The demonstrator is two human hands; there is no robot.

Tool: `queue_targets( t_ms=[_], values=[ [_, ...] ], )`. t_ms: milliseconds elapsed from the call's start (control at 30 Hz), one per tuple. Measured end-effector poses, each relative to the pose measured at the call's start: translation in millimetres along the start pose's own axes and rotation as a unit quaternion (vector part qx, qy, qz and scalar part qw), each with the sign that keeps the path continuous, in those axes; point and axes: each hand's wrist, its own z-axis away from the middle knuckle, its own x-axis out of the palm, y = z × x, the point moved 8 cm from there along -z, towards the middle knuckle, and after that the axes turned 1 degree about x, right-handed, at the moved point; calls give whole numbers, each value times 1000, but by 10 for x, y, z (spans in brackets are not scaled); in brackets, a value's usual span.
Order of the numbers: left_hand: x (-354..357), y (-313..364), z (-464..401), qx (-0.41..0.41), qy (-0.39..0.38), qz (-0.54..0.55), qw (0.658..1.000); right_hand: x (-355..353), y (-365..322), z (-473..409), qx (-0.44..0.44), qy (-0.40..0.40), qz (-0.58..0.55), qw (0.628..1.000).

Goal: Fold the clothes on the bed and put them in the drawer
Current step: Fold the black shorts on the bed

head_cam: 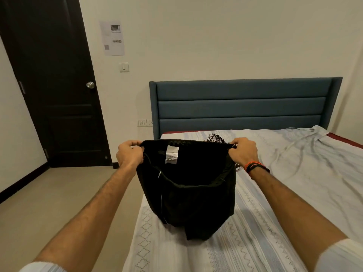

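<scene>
both hands are up over the bed (255, 193), each with fingers curled tight round one end of the waistband of a pair of black shorts (188, 193): the left hand (129, 154) has the left end, the right hand (243, 152) the right end. the shorts hang open between them, white label showing inside, the legs touching the striped sheet. a patterned garment (215, 138) lies on the bed just behind the shorts, toward the blue headboard (241, 103).

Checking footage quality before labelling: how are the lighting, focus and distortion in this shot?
Head view: dim, warm, even light; black shorts lose nearly all fold detail; wide-angle bending curves the door and forearms; white label unreadable; left hand and right hand reasonably sharp.
</scene>
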Motion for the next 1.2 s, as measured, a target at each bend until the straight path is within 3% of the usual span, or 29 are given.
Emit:
queue_targets(
  t_ms=[267,367,433,500,600,733,900,1034,1200],
  values=[
    [-82,321,-59,110,-1,-222,969,-91,102,-128,93,-7,-188,978],
    [-74,219,-38,44,-6,-271,962,-10,141,-268,90,-24,-204,974],
    [15,34,22,-68,-58,-165,982,27,113,-321,93,-36,-200,975],
    [156,-116,125,-167,-103,4,981,14,9,-244,99,-46,-198,974],
    [280,-171,255,-206,-126,125,962,72,-72,-124,106,-69,-198,972],
    [385,-217,313,-240,-146,182,942,162,-133,-37,82,-104,-149,980],
    [421,-219,403,-281,-181,222,916,55,-241,19,40,-67,-62,995],
    [409,-267,395,-286,-216,228,905,118,-134,-24,58,-45,-82,994],
    [422,-324,438,-290,-169,273,901,256,-31,42,98,-78,-136,983]
  ],
)
